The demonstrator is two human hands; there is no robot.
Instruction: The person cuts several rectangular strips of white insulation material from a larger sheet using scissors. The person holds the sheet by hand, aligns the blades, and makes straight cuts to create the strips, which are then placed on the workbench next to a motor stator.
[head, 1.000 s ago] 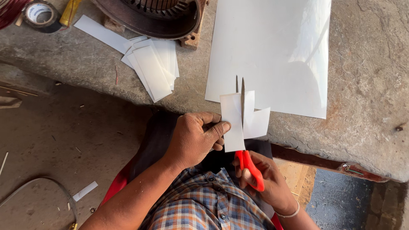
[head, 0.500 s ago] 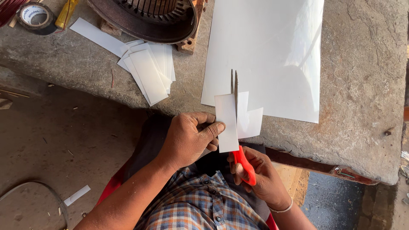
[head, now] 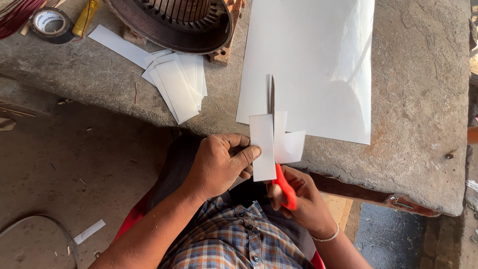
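We hold a small white paper piece just above the near edge of the stone tabletop. Our left hand is closed on it, thumb pinching its left strip. Our right hand is wrapped around the red handles of the scissors, whose blades stand upright in the slit, nearly together. The paper looks light, thin and fairly stiff, likely to bend or tear if pulled; gripping close to the cut line seems best. Behind it lie 1 large white sheet and a pile of cut strips.
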